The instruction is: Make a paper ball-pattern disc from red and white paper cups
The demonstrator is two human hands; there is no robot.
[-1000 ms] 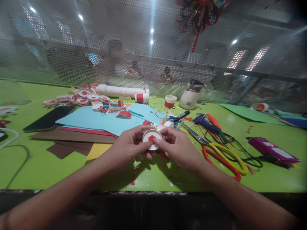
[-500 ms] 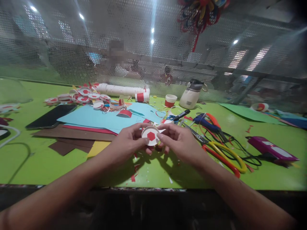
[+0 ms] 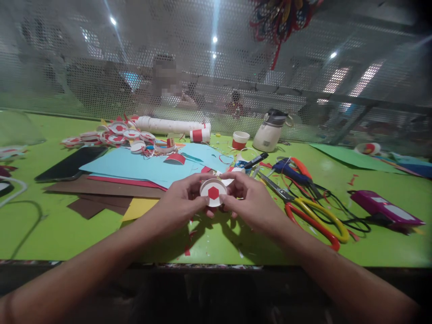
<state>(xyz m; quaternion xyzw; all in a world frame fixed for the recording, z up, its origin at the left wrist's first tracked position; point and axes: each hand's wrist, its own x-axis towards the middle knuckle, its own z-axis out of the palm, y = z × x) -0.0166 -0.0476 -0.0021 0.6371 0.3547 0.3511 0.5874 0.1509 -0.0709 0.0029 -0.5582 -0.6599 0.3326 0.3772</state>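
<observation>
Here, mesh (image 3: pixel 209 96) backs the green table (image 3: pixel 67 238) below the disc (image 3: pixel 213 194).

Head-worn view faces forward and down; hands (image 3: pixel 182 195) near, mid-frame.

A cream bottle (image 3: pixel 267 136) is standing; left of the bottle a black phone (image 3: pixel 72 164) is lying, right of it a purple device (image 3: pixel 384 208), while an ornament (image 3: pixel 281 20) is hanging above.

Centre: white cup bottom (image 3: pixel 213 203), red hexagon (image 3: pixel 213 193). Lower left: lime-green counter (image 3: pixel 67 240). Right: red-and-yellow-handled scissors (image 3: pixel 287 196). Left: pale-blue paper (image 3: pixel 135 164).
</observation>
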